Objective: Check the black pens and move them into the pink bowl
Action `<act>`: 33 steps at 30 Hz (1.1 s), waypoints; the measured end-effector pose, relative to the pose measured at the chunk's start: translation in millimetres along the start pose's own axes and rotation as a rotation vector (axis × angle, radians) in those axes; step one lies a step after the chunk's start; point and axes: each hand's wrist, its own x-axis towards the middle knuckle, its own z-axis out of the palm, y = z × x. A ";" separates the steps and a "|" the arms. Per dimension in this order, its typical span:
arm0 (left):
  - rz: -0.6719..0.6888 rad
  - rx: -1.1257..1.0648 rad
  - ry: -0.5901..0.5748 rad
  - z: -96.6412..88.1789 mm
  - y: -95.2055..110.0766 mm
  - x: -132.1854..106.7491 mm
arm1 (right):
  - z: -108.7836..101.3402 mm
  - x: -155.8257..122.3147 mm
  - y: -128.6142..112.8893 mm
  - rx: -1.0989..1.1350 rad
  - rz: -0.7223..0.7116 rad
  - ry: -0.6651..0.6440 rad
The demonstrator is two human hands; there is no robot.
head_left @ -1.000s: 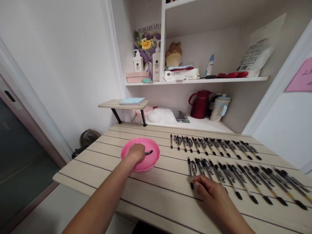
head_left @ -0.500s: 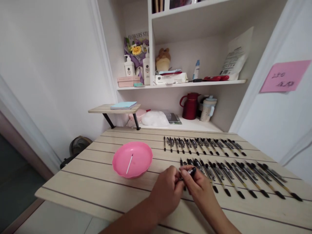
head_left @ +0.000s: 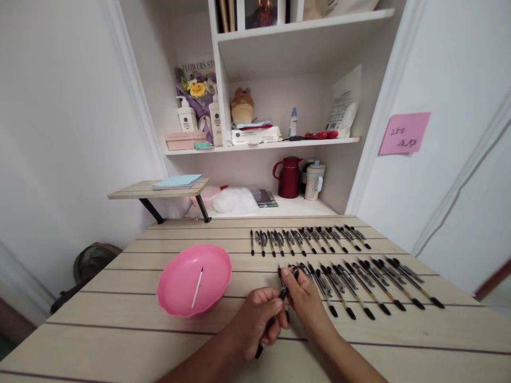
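Note:
A black pen [head_left: 283,291] runs slantwise between my two hands. My left hand [head_left: 254,316] is wrapped round its lower part, and the black end sticks out below the fingers. At the upper end, the thumb and fingers of my right hand [head_left: 305,302] pinch a black piece, though the fingers hide whether it is joined to the pen. Just beyond my hands, a near row of pens [head_left: 361,282] and loose dark parts lies on the table. To the left, a pink bowl [head_left: 175,290] holds a thin white stick [head_left: 197,287] with a dark tip.
Farther back on the wooden table [head_left: 131,298] lies a second row of pens [head_left: 305,242]. A small raised shelf [head_left: 131,190] carries blue paper [head_left: 178,182] at the back left. Behind the table, a red jug [head_left: 289,178] and a cup [head_left: 314,181] stand in the cabinet.
The view has swung right, so everything sits further left. My left hand has turned and opened its grip somewhat, showing the pen's shaft and lower black end, which were hidden before.

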 end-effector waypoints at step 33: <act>0.018 -0.139 0.464 -6.6 7.1 2.7 | 27.5 96.5 5.6 -1.075 -0.037 -0.490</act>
